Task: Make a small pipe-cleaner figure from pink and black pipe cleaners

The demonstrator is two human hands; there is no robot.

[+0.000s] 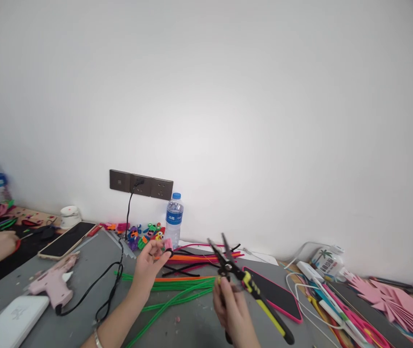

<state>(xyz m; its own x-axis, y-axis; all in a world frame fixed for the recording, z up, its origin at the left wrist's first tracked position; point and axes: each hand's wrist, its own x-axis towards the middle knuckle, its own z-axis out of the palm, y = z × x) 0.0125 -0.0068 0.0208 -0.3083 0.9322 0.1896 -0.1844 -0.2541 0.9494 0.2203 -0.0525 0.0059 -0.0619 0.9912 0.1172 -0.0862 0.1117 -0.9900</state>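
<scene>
A: Nearest, at 6 o'clock: what occupies the right hand (233, 309)?
B: It grips the black-and-yellow pliers (249, 285), their jaws parted and pointing toward 11 o'clock.
A: And the left hand (150, 263)?
B: At 9 o'clock of the pliers, its fingers pinch a small pink piece (168, 244).
A: Between and beyond?
B: Green pipe cleaners (177, 287) lie on the grey table (93, 314); farther, at 12 o'clock, a water bottle (174, 218) stands by the wall. A pink glue gun (54, 281) lies at 9 o'clock.

bare grey table (93, 270) left of centre, black cable (101, 285) crossing it, green stems (177, 290) between hands
</scene>
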